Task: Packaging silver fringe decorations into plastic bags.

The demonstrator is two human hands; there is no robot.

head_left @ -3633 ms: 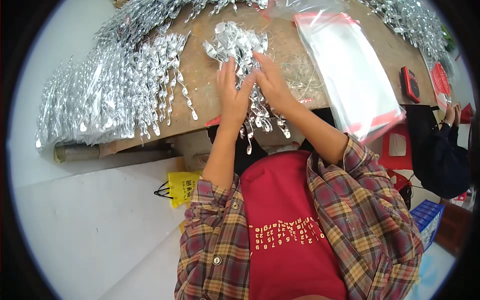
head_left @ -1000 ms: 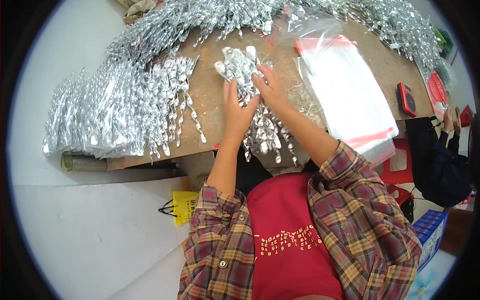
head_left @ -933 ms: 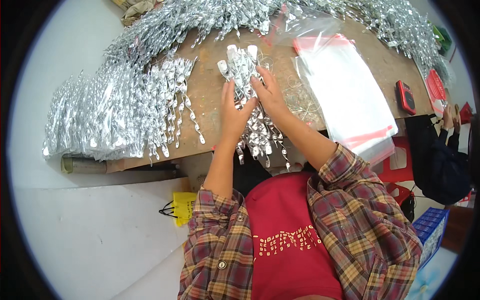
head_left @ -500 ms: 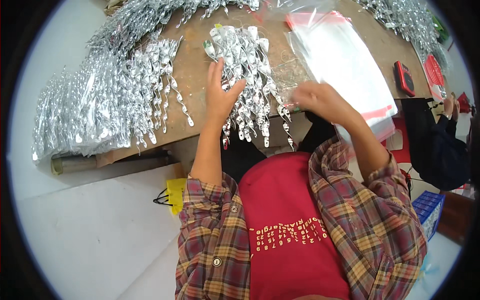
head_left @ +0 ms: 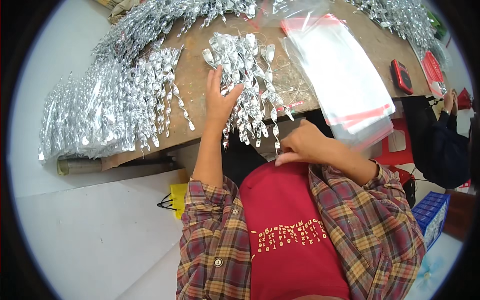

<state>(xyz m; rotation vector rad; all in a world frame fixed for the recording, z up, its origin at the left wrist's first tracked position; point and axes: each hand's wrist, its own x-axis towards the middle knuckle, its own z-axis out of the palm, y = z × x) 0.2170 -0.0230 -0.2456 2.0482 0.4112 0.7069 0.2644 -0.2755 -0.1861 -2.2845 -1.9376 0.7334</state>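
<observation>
A bunch of silver twisted strips (head_left: 245,75) lies in front of me, its lower ends hanging over the table's near edge. Against the bunch's left side rests my left hand (head_left: 219,100), thumb and fingers spread apart. My right hand (head_left: 304,143) is low, just off the table edge and close to my shirt. Its fingers are closed at the bottom end of one silver twisted strip that hangs down from the bunch. The exact grip on that tip is partly hidden by the fingers.
Bagged silver strips (head_left: 87,115) and a long heap of loose ones (head_left: 145,30) line the table's left and back. Clear plastic bags with red edges (head_left: 345,75) lie at right, beside a red device (head_left: 401,76). Another person (head_left: 446,145) is at far right.
My right hand has dropped from beside the bunch to below the table edge, at a strip's end. My left hand has barely moved.
</observation>
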